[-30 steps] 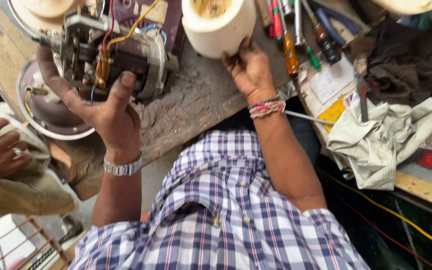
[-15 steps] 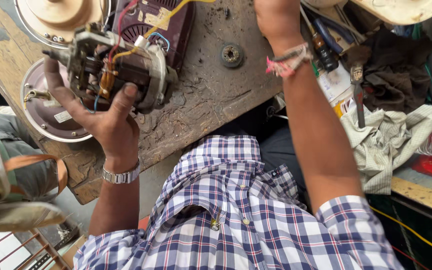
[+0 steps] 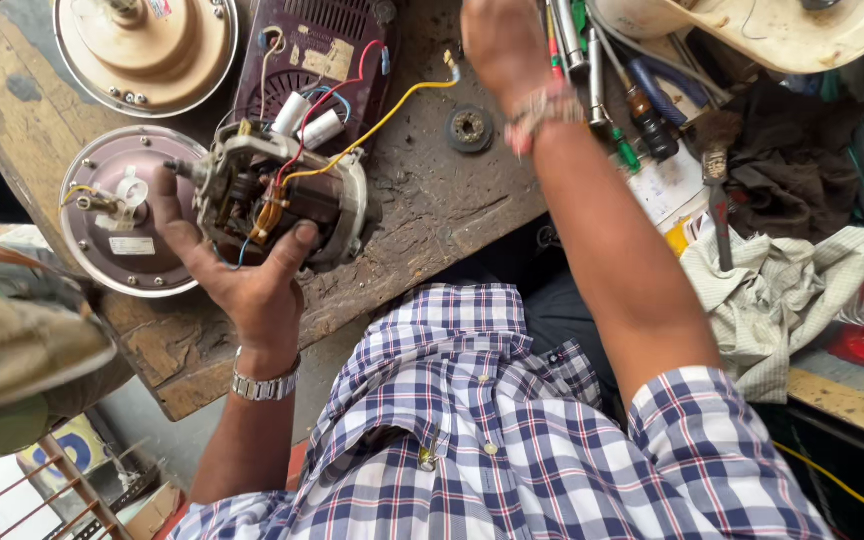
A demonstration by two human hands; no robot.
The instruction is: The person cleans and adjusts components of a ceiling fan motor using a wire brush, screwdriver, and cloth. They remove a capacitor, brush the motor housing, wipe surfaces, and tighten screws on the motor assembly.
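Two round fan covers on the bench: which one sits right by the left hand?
The maroon, flatter cover, just behind the left hand gripping the motor. The cream, domed cover lies farther off, at the bench's far corner.

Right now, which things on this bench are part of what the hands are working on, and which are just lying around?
In hand:
- left hand gripping the fan motor
- its yellow wire
- right hand among the screwdrivers

Lying about:
- round maroon cover
- cream fan housing
- small black disc
- crumpled cloth
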